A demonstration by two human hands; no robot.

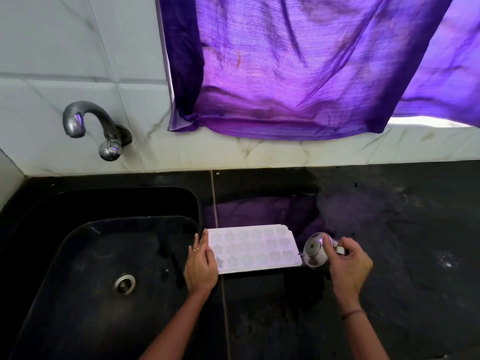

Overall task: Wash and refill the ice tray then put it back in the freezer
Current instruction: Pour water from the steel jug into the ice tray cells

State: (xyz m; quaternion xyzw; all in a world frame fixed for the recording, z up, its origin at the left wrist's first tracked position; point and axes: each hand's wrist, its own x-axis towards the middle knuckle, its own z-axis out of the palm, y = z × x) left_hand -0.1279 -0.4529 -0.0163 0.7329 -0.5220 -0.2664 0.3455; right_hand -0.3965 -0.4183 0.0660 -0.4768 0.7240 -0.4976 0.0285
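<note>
A white ice tray [255, 249] with star and heart shaped cells lies flat on the black counter, just right of the sink. My left hand [201, 265] rests on the tray's left end, fingers straight along its edge. My right hand [349, 263] grips the handle of a small steel cup [315, 252], which is tipped on its side with its mouth toward the tray's right end. I cannot tell whether water is flowing from it.
A black sink [78, 255] with a steel drain [124, 284] fills the lower left. A steel tap [89, 123] juts from the tiled wall above it. A purple curtain [298, 74] hangs over the wall. The black counter [402, 242] stretches to the right.
</note>
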